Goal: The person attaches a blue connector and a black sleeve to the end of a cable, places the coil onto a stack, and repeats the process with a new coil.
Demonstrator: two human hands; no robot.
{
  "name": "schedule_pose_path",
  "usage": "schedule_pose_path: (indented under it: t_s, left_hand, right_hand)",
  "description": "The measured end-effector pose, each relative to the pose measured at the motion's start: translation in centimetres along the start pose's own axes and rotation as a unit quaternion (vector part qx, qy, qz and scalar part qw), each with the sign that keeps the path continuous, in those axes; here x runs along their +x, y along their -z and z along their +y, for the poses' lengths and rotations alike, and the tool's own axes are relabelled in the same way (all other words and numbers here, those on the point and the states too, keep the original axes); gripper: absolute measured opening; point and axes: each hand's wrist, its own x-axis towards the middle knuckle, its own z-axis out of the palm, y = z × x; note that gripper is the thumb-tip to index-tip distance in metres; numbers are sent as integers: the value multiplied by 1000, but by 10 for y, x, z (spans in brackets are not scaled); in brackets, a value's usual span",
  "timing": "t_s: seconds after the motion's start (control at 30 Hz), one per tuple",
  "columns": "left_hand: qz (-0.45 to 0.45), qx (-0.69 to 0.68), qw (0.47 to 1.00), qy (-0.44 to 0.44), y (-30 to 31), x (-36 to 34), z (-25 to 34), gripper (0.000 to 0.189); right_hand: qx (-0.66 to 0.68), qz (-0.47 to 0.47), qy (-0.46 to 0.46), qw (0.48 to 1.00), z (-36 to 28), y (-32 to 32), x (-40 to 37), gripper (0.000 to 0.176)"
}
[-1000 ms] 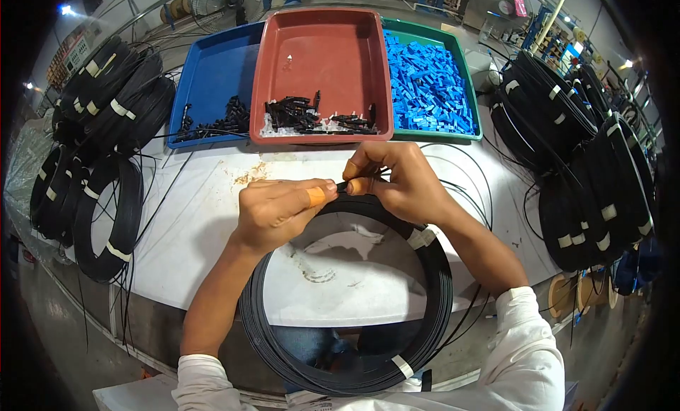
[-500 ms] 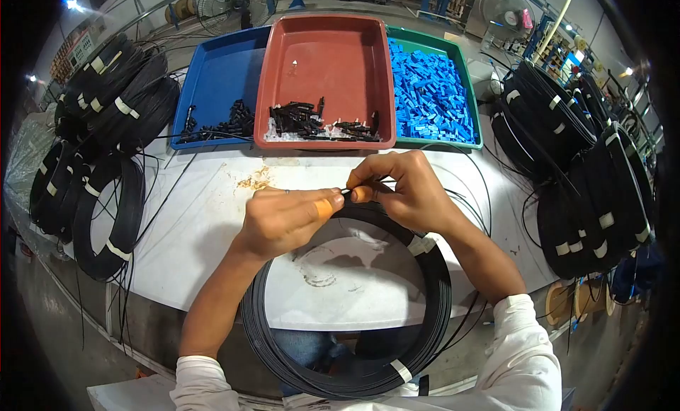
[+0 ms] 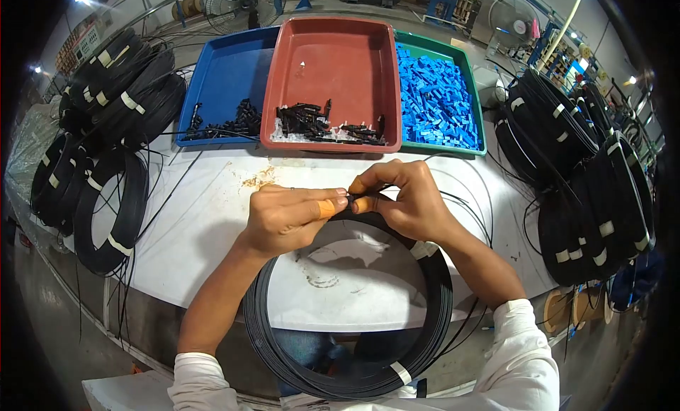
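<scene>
My left hand (image 3: 287, 216) and my right hand (image 3: 411, 198) meet over the table, both closed in a pinch, with orange tape around some fingers. Between the fingertips is a small black piece (image 3: 351, 197), mostly covered. My right hand grips a thin black cable (image 3: 453, 197) that trails off to the right; whether the left fingertips hold a connector or the cable's end, I cannot tell. Below the hands lies a coil of black cable (image 3: 440, 298), banded with white tape, partly over the table edge and close to my body.
Ahead stand a blue tray (image 3: 227, 57) with small black parts, a red tray (image 3: 333, 64) with black pieces and clear bits, and a green tray (image 3: 480, 121) full of blue clips. Taped cable coils are stacked at left (image 3: 134, 198) and right (image 3: 567, 234) on the white table (image 3: 191, 248).
Both hands stay pinched together over the coil, with only a slight shift of the fingertips. The whole view has moved a little, with the trays appearing slightly farther right.
</scene>
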Motion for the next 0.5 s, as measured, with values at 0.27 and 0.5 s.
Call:
schedule_pose_path:
  t_s: [0.27, 0.5]
  left_hand:
    - [26, -383, 844, 374, -2, -6, -4, 12]
    - [-1, -435, 807, 399, 3, -1, 0, 12]
  right_hand:
    - [-224, 120, 280, 926, 23, -8, 4, 29]
    - [-251, 199, 369, 872, 24, -15, 3, 30]
